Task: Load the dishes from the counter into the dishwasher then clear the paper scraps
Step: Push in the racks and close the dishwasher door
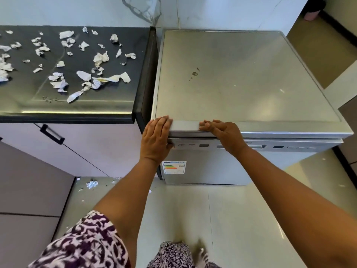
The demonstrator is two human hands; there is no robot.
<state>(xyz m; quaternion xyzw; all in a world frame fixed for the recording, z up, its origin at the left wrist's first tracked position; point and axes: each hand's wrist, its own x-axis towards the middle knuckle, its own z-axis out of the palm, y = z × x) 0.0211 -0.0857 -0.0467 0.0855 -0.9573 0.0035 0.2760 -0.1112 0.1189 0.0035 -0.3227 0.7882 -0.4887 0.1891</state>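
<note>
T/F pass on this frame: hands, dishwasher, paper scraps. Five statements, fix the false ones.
1. The dishwasher door is closed. True.
2. The left hand and the right hand both rest on the front top edge of the dishwasher. True.
3. The right hand holds a plate. False: it holds nothing; its fingers lie flat on the edge.
4. The paper scraps lie on the dishwasher's top. False: they lie on the black counter beside it.
5. A scrap lies on the floor. True.

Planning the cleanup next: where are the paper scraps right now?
Head view: paper scraps lie scattered on the dark counter left of the dishwasher; a few more lie on the floor below.
</note>
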